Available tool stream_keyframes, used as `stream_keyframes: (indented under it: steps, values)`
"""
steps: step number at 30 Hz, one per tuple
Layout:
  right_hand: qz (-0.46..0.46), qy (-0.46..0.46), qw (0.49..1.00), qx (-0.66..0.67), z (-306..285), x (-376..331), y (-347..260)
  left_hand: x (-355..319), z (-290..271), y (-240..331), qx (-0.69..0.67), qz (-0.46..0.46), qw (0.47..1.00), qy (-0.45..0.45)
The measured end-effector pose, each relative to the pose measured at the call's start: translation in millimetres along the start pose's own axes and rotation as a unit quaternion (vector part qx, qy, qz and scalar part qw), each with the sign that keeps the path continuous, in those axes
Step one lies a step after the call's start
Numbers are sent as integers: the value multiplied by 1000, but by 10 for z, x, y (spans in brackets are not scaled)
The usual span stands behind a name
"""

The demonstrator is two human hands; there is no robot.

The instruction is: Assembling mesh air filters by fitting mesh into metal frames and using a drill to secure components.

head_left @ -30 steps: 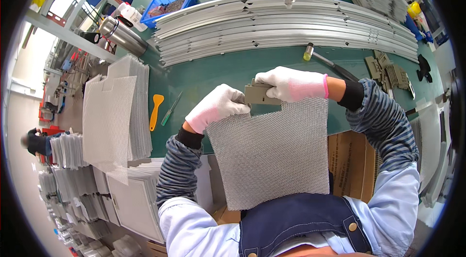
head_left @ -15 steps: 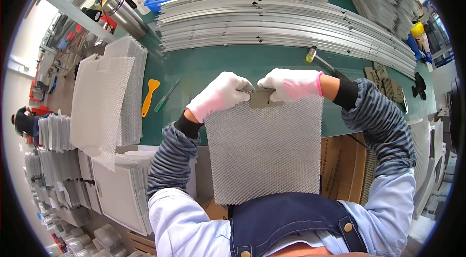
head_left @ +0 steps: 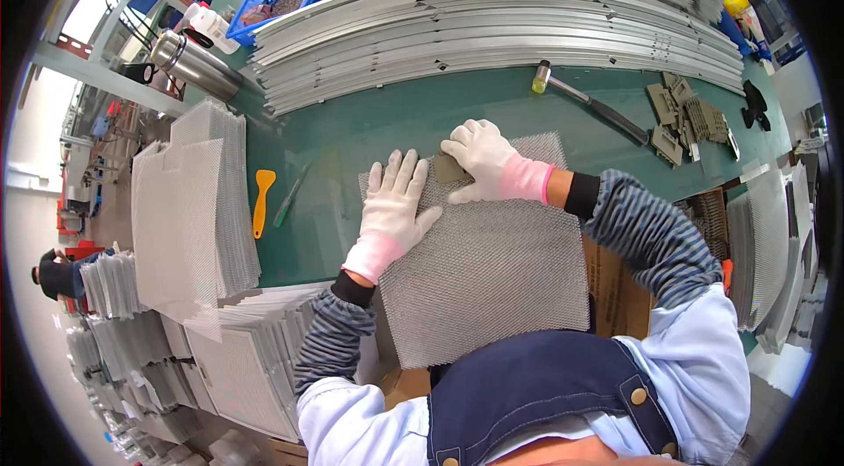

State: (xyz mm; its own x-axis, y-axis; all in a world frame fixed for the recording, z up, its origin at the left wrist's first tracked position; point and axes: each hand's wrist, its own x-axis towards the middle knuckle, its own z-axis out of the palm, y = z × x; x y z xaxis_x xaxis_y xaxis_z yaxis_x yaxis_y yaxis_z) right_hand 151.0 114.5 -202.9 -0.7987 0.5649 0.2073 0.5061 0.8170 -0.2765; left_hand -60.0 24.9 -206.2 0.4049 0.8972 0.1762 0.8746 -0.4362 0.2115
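Observation:
A square grey metal mesh sheet [head_left: 492,281] lies with its far part on the green table and its near part over the table edge, against my apron. My left hand [head_left: 393,207], in a white glove with a pink cuff, rests flat on the sheet's left side, fingers spread. At the sheet's far edge sits a small grey-tan plate-like piece [head_left: 450,169]. My right hand [head_left: 483,158], gloved alike, has its thumb and bent fingers around that piece's right end, hiding part of it.
A yellow scraper [head_left: 263,202] and a thin green-tipped tool [head_left: 288,198] lie left, beside stacked mesh sheets [head_left: 176,229]. Metal strips [head_left: 492,35] span the back. A hammer [head_left: 598,105] and several grey-tan pieces [head_left: 694,119] lie right. A steel flask [head_left: 195,66] and blue bin [head_left: 281,2] stand back left.
My left hand has let go of the small piece and now lies flat on the mesh. The sheet has moved farther onto the table and turned slightly. My right hand stays at the piece.

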Motion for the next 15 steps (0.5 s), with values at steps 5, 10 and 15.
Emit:
stream_keyframes:
  steps: [5,10,15]
  values:
    - [6,4,1000,-2,11,38,42,-59,-14,-16,-18,-11,1000,-8]
    - [100,-89,919,370,-313,7,222,-105,-235,-176,-14,-90,974,207]
    - [95,-174,904,378,-892,152,97,-143,-378,-165,-598,-298,730,144]
